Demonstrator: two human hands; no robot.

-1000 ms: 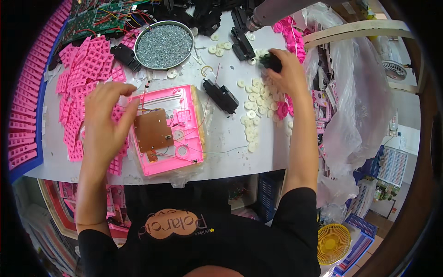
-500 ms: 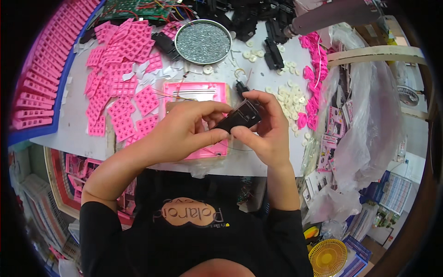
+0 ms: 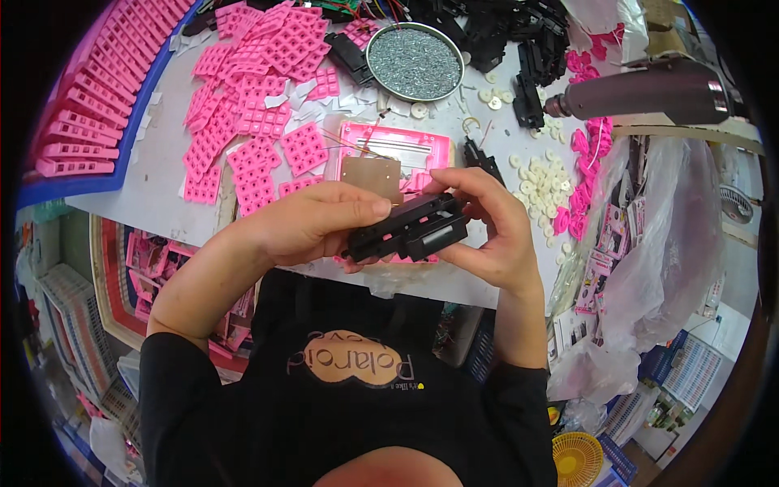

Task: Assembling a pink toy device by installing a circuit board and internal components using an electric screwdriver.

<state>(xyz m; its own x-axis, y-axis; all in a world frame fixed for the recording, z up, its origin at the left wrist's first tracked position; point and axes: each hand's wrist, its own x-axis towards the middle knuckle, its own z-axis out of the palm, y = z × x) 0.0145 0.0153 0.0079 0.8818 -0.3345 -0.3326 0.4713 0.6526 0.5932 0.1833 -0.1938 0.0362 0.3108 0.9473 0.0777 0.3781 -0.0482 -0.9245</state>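
Note:
Both hands hold a long black plastic part (image 3: 410,230), like a small mechanism housing with an open slot along it, tilted above the near edge of the table. My left hand (image 3: 304,223) is closed on its left end, thumb on top. Round its right end curl the fingers of my right hand (image 3: 503,227), with the thumb below. Just behind lies a pink plastic casing (image 3: 439,148), partly covered by my hands. A brown circuit board (image 3: 371,174) with thin wires rests on it. Another black part (image 3: 482,159) lies beyond my right hand.
Pink button pads (image 3: 260,118) are heaped at left, beside a blue crate (image 3: 122,174) of pink pieces. A round dish of screws (image 3: 414,62) stands at the back. White discs (image 3: 544,185) lie at right; a powered screwdriver (image 3: 649,93) hangs above the table's right side.
The black part has been turned, so its slotted side now shows. My left hand has shifted its hold along it. The whole view has shifted, and the screwdriver appears lower.

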